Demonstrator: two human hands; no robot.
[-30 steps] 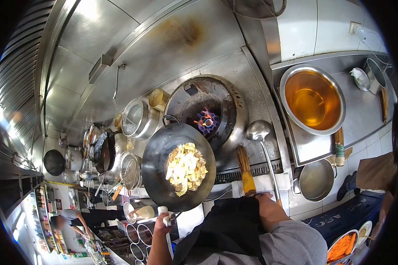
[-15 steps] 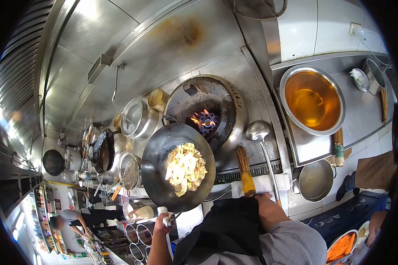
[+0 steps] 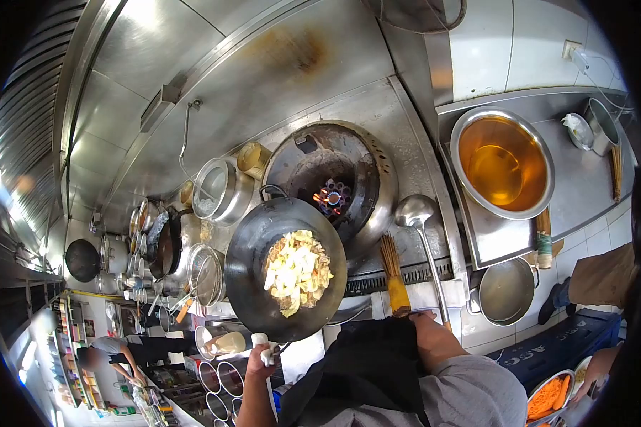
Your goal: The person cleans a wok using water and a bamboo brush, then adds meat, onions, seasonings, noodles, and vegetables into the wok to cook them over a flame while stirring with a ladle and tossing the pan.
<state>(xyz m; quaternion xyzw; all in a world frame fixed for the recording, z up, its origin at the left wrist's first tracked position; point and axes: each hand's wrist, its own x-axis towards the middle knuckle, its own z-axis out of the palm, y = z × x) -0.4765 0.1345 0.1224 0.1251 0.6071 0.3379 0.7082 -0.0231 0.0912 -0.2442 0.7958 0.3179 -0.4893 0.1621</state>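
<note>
My left hand (image 3: 258, 364) is closed around the near handle of a dark wok (image 3: 249, 267), with a white cloth (image 3: 264, 349) in the grip. Pale yellow chopped cabbage (image 3: 298, 274) lies heaped in the wok over some browner food. The wok hangs beside the round burner (image 3: 333, 192), partly over its left rim, and a small flame shows in the burner. My right hand (image 3: 426, 315) is low at the counter's front edge, between a bamboo wok brush (image 3: 393, 274) and the handle of a ladle (image 3: 416, 210); its fingers are mostly hidden.
A large steel basin of amber liquid (image 3: 502, 162) stands on the right counter, with an empty-looking pot (image 3: 507, 292) below it. Strainers (image 3: 207, 276) and pots (image 3: 216, 191) crowd the left. One person (image 3: 125, 356) stands far left; another's arm (image 3: 605, 370) is at lower right near shredded carrot (image 3: 548, 395).
The burner flame has shrunk, with less orange fire showing. The wok and both my hands stay almost where they were. The arm at lower right has shifted slightly.
</note>
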